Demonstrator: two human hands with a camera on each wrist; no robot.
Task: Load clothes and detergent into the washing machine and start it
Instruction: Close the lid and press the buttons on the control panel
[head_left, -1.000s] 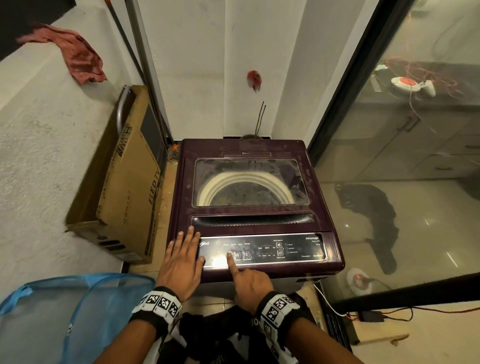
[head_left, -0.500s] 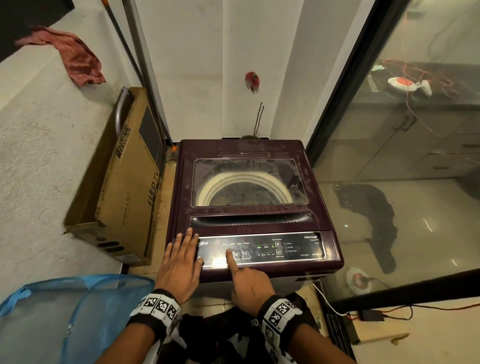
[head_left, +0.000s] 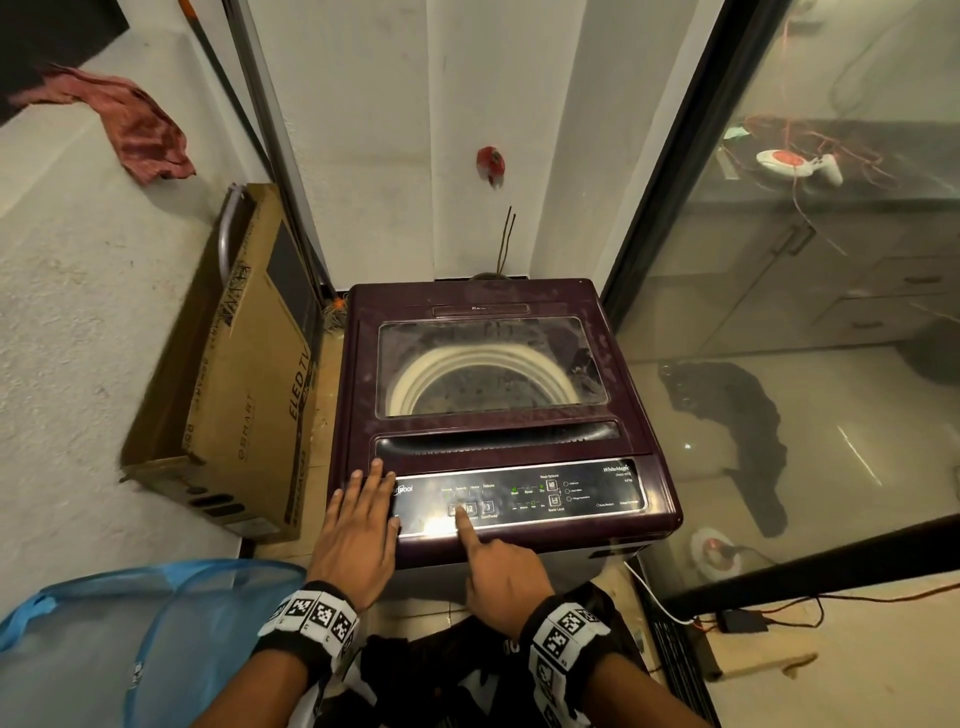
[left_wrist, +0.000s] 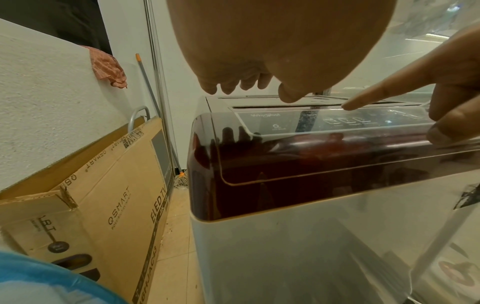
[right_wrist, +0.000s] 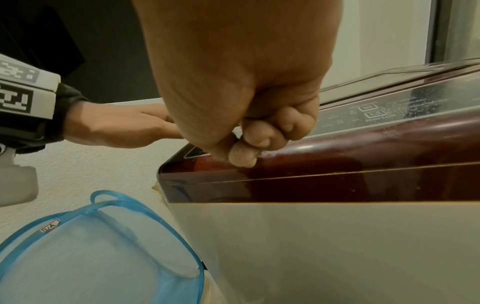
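Observation:
The washing machine (head_left: 363, 364) has a dark maroon top, and its glass lid (head_left: 488, 364) is closed over the pale drum ring. My left hand (head_left: 358, 525) rests flat, fingers straight, on the front left corner beside the control panel (head_left: 587, 488). My right hand (head_left: 498, 571) points with its index fingertip (head_left: 462, 514) pressed on the leftmost of the three square buttons, the other fingers curled under. In the left wrist view the left hand (left_wrist: 259, 51) hovers over the panel (left_wrist: 324, 121). The right wrist view shows the right hand (right_wrist: 246, 82) fisted at the machine's front edge (right_wrist: 337, 174). Small green lights glow on the panel.
A cardboard TV box (head_left: 234, 389) leans against the wall left of the machine. A blue mesh laundry basket (head_left: 130, 649) stands at my lower left. A glass door (head_left: 779, 364) closes off the right side, with a cable box (head_left: 737, 621) on the floor. A red cloth (head_left: 140, 130) lies on the ledge.
Both hands keep their places on the machine. Green lights on the panel show more clearly than one second ago.

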